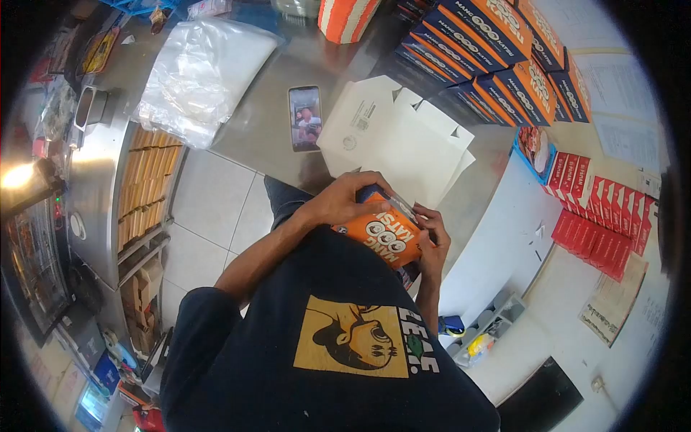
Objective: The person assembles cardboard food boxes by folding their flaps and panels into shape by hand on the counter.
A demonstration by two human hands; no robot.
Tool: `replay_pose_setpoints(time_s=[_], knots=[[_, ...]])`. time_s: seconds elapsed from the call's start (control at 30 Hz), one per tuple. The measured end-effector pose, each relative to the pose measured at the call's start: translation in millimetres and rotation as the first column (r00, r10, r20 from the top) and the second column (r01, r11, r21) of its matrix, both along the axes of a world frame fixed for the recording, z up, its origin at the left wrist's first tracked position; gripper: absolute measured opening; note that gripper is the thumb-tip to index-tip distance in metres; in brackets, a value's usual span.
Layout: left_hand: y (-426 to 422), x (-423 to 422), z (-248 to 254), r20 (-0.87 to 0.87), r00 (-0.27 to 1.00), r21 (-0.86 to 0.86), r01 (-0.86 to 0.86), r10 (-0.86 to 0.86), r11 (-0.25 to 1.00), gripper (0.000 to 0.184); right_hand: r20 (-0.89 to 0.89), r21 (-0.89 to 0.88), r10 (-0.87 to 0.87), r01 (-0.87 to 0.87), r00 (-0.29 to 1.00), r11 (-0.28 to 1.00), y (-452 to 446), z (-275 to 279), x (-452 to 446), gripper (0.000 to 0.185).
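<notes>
Head: left hand point(344, 197), right hand point(433, 241) hold "MANG KATSU" box point(389, 232).

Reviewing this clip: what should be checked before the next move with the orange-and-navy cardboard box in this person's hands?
1. Left hand on the orange-and-navy cardboard box: ok, gripping it.
2. Right hand on the box: ok, at its right side.
3. Box fully closed: cannot tell; hands cover part.
4. Flat cream cardboard blanks within reach: likely ok, just beyond the hands.
5. Grey steel counter free of personal items: not ok; a lit rectangular phone lies there.
</notes>
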State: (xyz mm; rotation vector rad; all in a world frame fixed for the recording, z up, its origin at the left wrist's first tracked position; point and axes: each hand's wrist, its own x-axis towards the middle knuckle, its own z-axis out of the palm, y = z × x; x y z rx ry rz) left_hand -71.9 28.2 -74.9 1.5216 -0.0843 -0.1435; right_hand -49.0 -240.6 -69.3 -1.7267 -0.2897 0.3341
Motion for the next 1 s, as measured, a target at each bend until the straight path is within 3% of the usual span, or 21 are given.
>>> replay_pose_setpoints(time_s=[0.07,0.1,0.2,0.27,0.3,0.4,0.43,0.47,0.5,0.53,0.57,0.6,0.63,0.67,0.73,0.77,0.83,0.87,0.93,0.97,1.0], knots=[[0,0,-2,-0.007,1.000,-0.005,0.011,-0.011,1.000,0.031,-0.163,0.040,0.012,-0.005,0.987,0.999,1,7,4,0.045],[0,1,-1,-0.012,1.000,-0.010,0.020,-0.020,1.000,0.030,-0.161,0.039,0.010,-0.004,0.987,0.999,0,7,4,0.045],[0,2,2,0.012,1.000,0.005,0.015,-0.015,1.000,0.030,-0.028,-0.087,0.012,-0.014,1.000,0.996,1,3,0,0.045],[-1,5,7,0.002,1.000,0.000,0.021,-0.021,1.000,0.029,0.182,-0.163,-0.039,0.069,0.982,0.984,4,-1,-7,0.046],[0,6,8,-0.007,0.999,-0.004,0.035,-0.035,0.999,0.029,0.180,-0.161,-0.035,0.064,0.983,0.985,6,2,-6,0.046],[3,14,5,-0.088,0.992,-0.089,0.079,-0.087,0.993,0.027,0.132,-0.305,0.047,-0.005,0.990,0.952,4,31,6,0.058],[4,21,-1,-0.084,0.992,-0.086,0.087,-0.094,0.993,0.027,-0.044,-0.195,0.134,-0.140,0.990,0.971,-1,45,14,0.070],[5,30,-11,-0.116,0.973,-0.246,0.165,-0.198,0.955,0.033,-0.208,-0.062,0.233,-0.250,0.950,0.966,-11,54,22,0.082],[4,37,-17,-0.132,0.943,-0.405,0.231,-0.306,0.885,0.038,-0.303,0.146,0.412,-0.385,0.859,0.911,-37,59,36,0.107],[1,44,-18,-0.148,0.879,-0.666,0.250,-0.453,0.703,0.052,-0.152,0.291,0.579,-0.524,0.801,0.801,-53,58,56,0.100],[-8,54,-18,-0.135,0.876,-0.669,0.264,-0.463,0.695,0.052,-0.063,0.334,0.644,-0.592,0.762,0.733,-52,64,71,0.098],[-21,66,-18,-0.162,0.771,-0.783,0.279,-0.616,0.556,0.050,0.027,0.374,0.698,-0.655,0.715,0.656,-52,70,86,0.096],[-38,79,-17,-0.156,0.638,-0.876,0.264,-0.754,0.405,0.048,0.090,0.146,0.741,-0.745,0.666,0.651,-35,98,95,0.089],[-70,85,-45,-0.204,0.562,-0.879,0.256,-0.802,0.403,0.054,0.133,-0.097,0.783,-0.778,0.608,0.621,-19,122,103,0.087],[-115,91,-62,-0.243,0.483,-0.923,0.151,-0.841,0.353,0.054,0.087,-0.182,0.914,-0.896,0.396,0.405,4,147,118,0.095],[-133,90,-63,-0.243,0.458,-0.937,0.116,-0.855,0.329,0.054,0.078,-0.204,0.906,-0.883,0.416,0.423,8,153,119,0.095],[-155,87,-66,-0.254,0.428,-0.948,0.067,-0.867,0.311,0.054,-0.078,-0.354,0.978,-0.922,0.194,0.155,18,160,124,0.098],[-162,85,-68,-0.260,0.416,-0.949,0.057,-0.872,0.310,0.054,-0.082,-0.363,0.975,-0.917,0.205,0.162,23,162,121,0.098],[-168,77,-69,-0.280,0.399,-0.946,0.039,-0.873,0.321,0.054,-0.090,-0.437,0.992,-0.899,0.085,0.037,32,163,110,0.116],[-169,74,-70,-0.287,0.398,-0.944,0.036,-0.871,0.327,0.054,-0.093,-0.426,0.993,-0.904,0.076,0.030,40,157,109,0.116],[-170,71,-72,-0.295,0.403,-0.942,0.028,-0.866,0.333,0.054,0.002,-0.227,0.999,-0.973,0.051,0.050,51,149,110,0.119]])
